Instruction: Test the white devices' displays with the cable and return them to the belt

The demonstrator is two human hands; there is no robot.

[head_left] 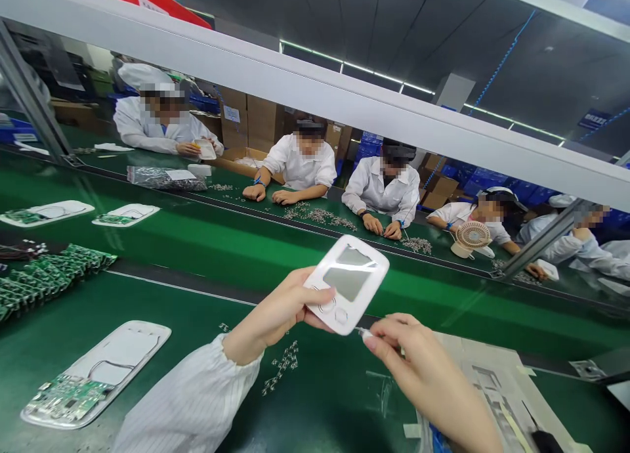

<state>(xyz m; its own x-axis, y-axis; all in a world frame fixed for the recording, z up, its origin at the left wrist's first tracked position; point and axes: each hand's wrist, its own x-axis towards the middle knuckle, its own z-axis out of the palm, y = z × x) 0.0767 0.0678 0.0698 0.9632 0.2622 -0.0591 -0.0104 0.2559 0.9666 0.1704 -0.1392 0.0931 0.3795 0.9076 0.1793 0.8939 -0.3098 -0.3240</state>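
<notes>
The left hand [295, 302] has its grip closed around a white, rounded plastic device with a grey screen [353, 276], raised above the green table [189, 328]. The right hand's [418, 351] grip pinches a small pale connector-like piece [363, 332] at the device's lower edge; whether it is inserted, I cannot tell. A white plastic shell with a green circuit board [69, 397] lies left.
</notes>
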